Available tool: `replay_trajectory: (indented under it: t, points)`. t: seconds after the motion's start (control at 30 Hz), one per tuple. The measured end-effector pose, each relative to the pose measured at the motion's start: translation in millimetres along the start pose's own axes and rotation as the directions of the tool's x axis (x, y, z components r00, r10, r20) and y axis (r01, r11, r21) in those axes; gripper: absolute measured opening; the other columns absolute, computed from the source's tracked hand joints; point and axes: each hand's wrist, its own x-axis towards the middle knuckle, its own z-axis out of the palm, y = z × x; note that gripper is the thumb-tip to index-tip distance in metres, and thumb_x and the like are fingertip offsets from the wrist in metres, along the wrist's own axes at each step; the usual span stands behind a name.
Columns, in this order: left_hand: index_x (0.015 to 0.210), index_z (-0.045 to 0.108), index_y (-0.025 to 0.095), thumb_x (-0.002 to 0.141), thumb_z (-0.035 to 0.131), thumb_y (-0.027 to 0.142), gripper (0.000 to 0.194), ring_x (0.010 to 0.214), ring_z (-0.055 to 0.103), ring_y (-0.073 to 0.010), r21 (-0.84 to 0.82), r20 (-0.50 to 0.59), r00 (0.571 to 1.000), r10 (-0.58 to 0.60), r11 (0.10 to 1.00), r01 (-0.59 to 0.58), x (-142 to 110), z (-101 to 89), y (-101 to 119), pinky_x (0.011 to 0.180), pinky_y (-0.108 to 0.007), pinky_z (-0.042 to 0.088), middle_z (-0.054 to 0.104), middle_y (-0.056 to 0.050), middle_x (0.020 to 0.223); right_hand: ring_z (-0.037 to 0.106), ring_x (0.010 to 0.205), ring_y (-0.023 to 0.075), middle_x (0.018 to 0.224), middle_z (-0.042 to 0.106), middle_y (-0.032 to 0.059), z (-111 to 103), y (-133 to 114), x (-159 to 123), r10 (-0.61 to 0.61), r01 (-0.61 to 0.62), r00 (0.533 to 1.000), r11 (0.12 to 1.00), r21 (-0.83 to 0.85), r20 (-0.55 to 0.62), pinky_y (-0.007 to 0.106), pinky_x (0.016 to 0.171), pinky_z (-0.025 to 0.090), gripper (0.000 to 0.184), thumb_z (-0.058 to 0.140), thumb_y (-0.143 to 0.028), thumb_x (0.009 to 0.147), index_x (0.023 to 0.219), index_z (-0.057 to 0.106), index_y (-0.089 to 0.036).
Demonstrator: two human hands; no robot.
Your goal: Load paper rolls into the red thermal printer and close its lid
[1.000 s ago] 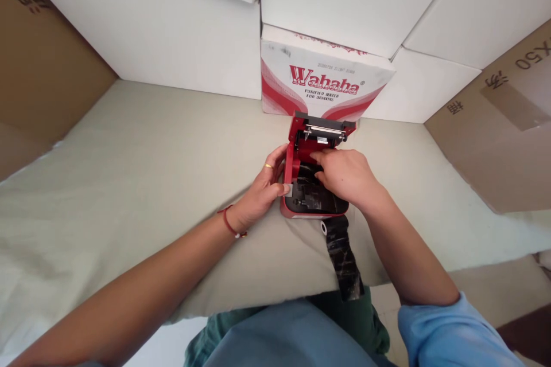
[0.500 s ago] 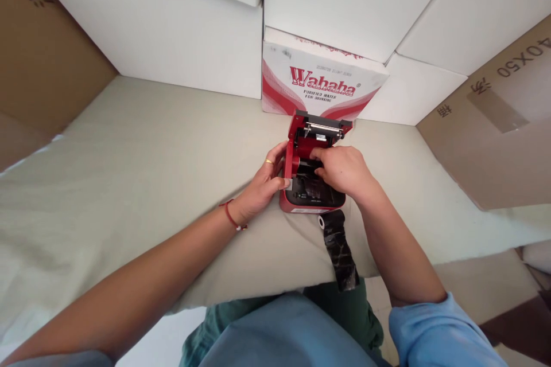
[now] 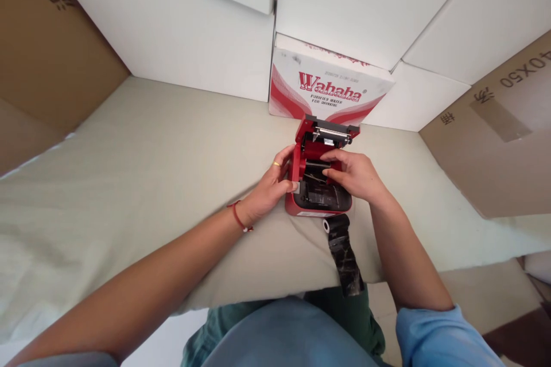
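A red and black label printer (image 3: 316, 206) sits on the cloth-covered table with its lid (image 3: 331, 129) raised. My left hand (image 3: 275, 183) grips the printer's left side, thumb on the front corner and fingers along the outer wall. Inside the printer lies a black ribbon roll (image 3: 316, 170). Reaching in from the right, my right hand (image 3: 357, 176) has index finger and thumb around the roll's right end; its other fingers are mostly hidden. A second black ribbon roll (image 3: 338, 223) rests in front of the printer, its loose strip (image 3: 348, 266) hanging over the table edge.
Behind the printer stands a white and red water carton (image 3: 327, 83) against white boxes (image 3: 193, 28). Brown cardboard boxes flank the table, one on the left (image 3: 55, 63) and one on the right (image 3: 495, 143). Pale cloth (image 3: 150, 155) covers the tabletop.
The view has shifted slightly, so everything sits a little further right and lower. My right index finger and thumb have shifted slightly rightward at the roll. My left hand keeps its hold.
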Motion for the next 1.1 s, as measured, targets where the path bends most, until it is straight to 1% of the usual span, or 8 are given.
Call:
replay_trajectory:
  t: [0.17, 0.3, 0.4, 0.57, 0.7, 0.8, 0.97, 1.1]
  points:
    - [0.178, 0.034, 0.034, 0.089, 0.082, 0.042, 0.102, 0.173, 0.043, -0.0414, -0.001, 0.005, 1.000, -0.008, 1.000, 0.008, 0, -0.5, 0, 0.145, -0.066, 0.039, 0.048, -0.011, 0.186, 0.087, 0.114, 0.0252, 0.130, 0.092, 0.0028, 1, 5, 0, -0.017, 0.017, 1.000, 0.997, 0.073, -0.003, 0.044, 0.104, 0.069, 0.035, 0.078, -0.019, 0.099, 0.132, 0.084, -0.030]
    - [0.178, 0.034, 0.034, 0.090, 0.081, 0.044, 0.100, 0.173, 0.043, -0.0416, 0.027, 0.006, 1.000, 0.009, 1.000, -0.010, 0, -0.5, 0, 0.145, -0.066, 0.038, 0.045, -0.011, 0.188, 0.088, 0.111, 0.0287, 0.126, 0.093, 0.0049, -8, -8, 0, 0.019, -0.010, 0.997, 0.993, -0.120, 0.074, 0.048, 0.106, 0.067, 0.037, 0.075, -0.024, 0.104, 0.140, 0.084, -0.028]
    - [0.177, 0.034, 0.034, 0.089, 0.080, 0.042, 0.100, 0.172, 0.045, -0.0417, 0.022, 0.003, 1.000, 0.000, 1.000, 0.000, 0, 0.5, 2, 0.144, -0.067, 0.039, 0.047, -0.011, 0.187, 0.085, 0.124, 0.0329, 0.140, 0.090, 0.0058, -14, -21, 2, 0.019, 0.013, 0.993, 0.959, -0.284, 0.113, 0.050, 0.112, 0.064, 0.041, 0.079, -0.026, 0.102, 0.142, 0.085, -0.031]
    - [0.175, 0.035, 0.032, 0.084, 0.080, 0.038, 0.102, 0.173, 0.042, -0.0411, -0.017, -0.017, 0.999, -0.031, 0.999, 0.031, 2, 3.3, 5, 0.146, -0.067, 0.035, 0.047, -0.011, 0.186, 0.083, 0.130, 0.0356, 0.145, 0.088, 0.0063, -10, -28, 3, 0.044, -0.007, 0.994, 0.932, -0.362, 0.095, 0.052, 0.113, 0.062, 0.044, 0.081, -0.024, 0.098, 0.140, 0.087, -0.033]
    - [0.174, 0.036, 0.032, 0.084, 0.081, 0.039, 0.101, 0.175, 0.040, -0.0415, -0.031, -0.020, 0.999, -0.028, 0.999, 0.028, 2, 4.0, 5, 0.148, -0.067, 0.033, 0.047, -0.011, 0.186, 0.083, 0.125, 0.0320, 0.142, 0.088, 0.0068, -4, -9, 2, 0.011, -0.008, 1.000, 0.994, -0.113, 0.020, 0.051, 0.116, 0.062, 0.041, 0.078, -0.024, 0.099, 0.138, 0.086, -0.030]
    - [0.175, 0.036, 0.033, 0.085, 0.083, 0.041, 0.102, 0.176, 0.040, -0.0416, -0.034, -0.017, 1.000, -0.024, 0.999, 0.023, 2, 3.7, 4, 0.149, -0.067, 0.032, 0.046, -0.010, 0.187, 0.082, 0.111, 0.0278, 0.134, 0.087, 0.0086, -3, 7, 0, -0.023, 0.019, 0.999, 0.986, 0.166, 0.025, 0.045, 0.101, 0.066, 0.040, 0.078, -0.029, 0.098, 0.137, 0.085, -0.026]
    - [0.177, 0.035, 0.033, 0.086, 0.082, 0.040, 0.102, 0.176, 0.041, -0.0423, -0.031, -0.015, 0.999, -0.031, 0.999, 0.031, 1, 3.1, 5, 0.147, -0.067, 0.036, 0.046, -0.010, 0.188, 0.074, 0.089, 0.0211, 0.127, 0.083, 0.0072, -15, 16, -24, -0.078, 0.038, 0.995, 0.873, 0.486, 0.062, 0.039, 0.082, 0.064, 0.046, 0.091, -0.053, 0.095, 0.134, 0.086, -0.030]
    - [0.177, 0.035, 0.032, 0.086, 0.082, 0.040, 0.103, 0.176, 0.041, -0.0418, -0.030, 0.004, 1.000, -0.028, 0.999, 0.028, 3, 1.9, 4, 0.146, -0.065, 0.037, 0.043, -0.011, 0.190, 0.072, 0.080, 0.0226, 0.102, 0.083, 0.0070, -45, 34, -72, 0.018, 0.052, 0.995, 0.729, 0.683, -0.095, 0.039, 0.073, 0.062, 0.051, 0.101, -0.073, 0.080, 0.107, 0.092, -0.031]
